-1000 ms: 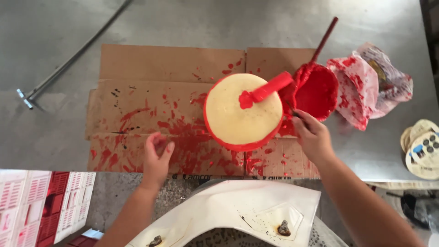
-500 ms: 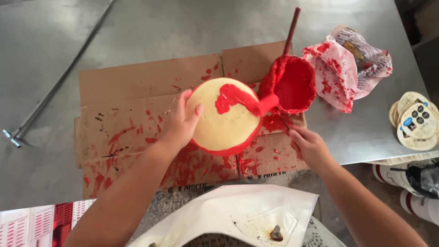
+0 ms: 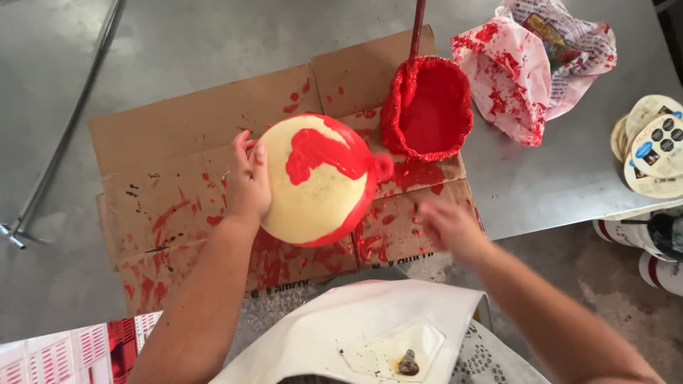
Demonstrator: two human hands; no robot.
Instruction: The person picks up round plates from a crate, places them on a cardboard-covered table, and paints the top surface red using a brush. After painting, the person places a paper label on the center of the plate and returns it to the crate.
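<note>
A round pale-yellow wheel [image 3: 313, 192] with red coating on its rim and a red patch on top lies on paint-spattered cardboard [image 3: 185, 142]. My left hand [image 3: 247, 179] rests flat against the wheel's left side, tilting it. My right hand [image 3: 447, 226], blurred by motion, hovers over the cardboard's right part with nothing in it. A red-coated bowl [image 3: 428, 108] of red liquid stands behind the wheel, with a stick handle [image 3: 417, 27] rising out of its rim.
A crumpled red-stained paper [image 3: 537, 60] lies right of the bowl. Round printed labels [image 3: 651, 146] are stacked at the right table edge. A metal rod [image 3: 64, 128] crosses the steel table at left. A white apron [image 3: 348, 334] fills the bottom.
My left hand moved from the cardboard onto the wheel's left side. The red brush that lay on the wheel is gone from it. My right hand pulled back toward the table edge.
</note>
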